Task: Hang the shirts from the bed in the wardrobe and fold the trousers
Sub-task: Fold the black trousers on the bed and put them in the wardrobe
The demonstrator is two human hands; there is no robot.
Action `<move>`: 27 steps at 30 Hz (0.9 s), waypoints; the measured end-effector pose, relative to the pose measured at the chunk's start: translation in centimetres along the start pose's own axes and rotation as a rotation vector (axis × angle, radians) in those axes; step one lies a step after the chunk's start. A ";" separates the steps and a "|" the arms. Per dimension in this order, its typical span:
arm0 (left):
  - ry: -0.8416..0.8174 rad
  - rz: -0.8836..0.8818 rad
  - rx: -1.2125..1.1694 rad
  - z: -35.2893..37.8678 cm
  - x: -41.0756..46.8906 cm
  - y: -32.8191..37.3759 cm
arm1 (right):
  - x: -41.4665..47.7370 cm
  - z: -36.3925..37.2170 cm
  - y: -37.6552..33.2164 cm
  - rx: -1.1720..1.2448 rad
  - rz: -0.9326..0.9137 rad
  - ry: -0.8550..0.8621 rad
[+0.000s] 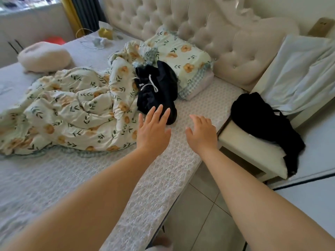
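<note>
Black trousers [155, 91], soft and crumpled with a white drawstring, lie heaped on the quilted bed [181, 169], between the floral quilt [72, 109] on the left and the pillow [183, 57] beyond. The left hand [154, 129] stretches flat-fingered over their near end. The right hand [202, 133] hovers spread and empty just to the right, likely ready to gather them for folding.

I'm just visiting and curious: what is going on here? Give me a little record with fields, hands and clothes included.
Place: bed, unmade
Left hand: open, fingers straight, reaching to the near end of the dark drawstring garment
Right hand: open, above the bed, holding nothing
Dark drawstring garment: crumpled between floral quilt and floral pillow
Black garment: draped over the bedside stand
</note>
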State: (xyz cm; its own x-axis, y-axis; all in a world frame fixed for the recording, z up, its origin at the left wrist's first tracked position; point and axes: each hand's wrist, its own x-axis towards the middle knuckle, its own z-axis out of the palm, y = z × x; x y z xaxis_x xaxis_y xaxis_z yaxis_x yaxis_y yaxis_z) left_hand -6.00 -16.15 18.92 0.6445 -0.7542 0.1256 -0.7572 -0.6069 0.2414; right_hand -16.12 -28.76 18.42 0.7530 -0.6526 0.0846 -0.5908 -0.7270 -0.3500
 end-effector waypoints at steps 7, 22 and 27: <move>-0.038 -0.102 0.014 1.9 7.8 -4.3 | 9.0 3.2 -0.8 0.017 -0.056 -0.105; -0.181 -0.481 -0.051 13.2 21.1 -8.0 | 24.9 14.5 3.5 -0.021 -0.243 -0.441; -0.197 -0.617 -0.142 18.0 24.6 -10.3 | 28.5 20.6 4.0 -0.042 -0.287 -0.499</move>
State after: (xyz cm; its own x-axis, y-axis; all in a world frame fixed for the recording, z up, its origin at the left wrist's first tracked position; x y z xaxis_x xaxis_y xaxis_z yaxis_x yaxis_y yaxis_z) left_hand 15.70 -32.94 2.24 0.9141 -0.3183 -0.2511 -0.2250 -0.9135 0.3388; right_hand 8.98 -45.88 0.25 0.9244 -0.2557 -0.2830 -0.3459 -0.8747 -0.3396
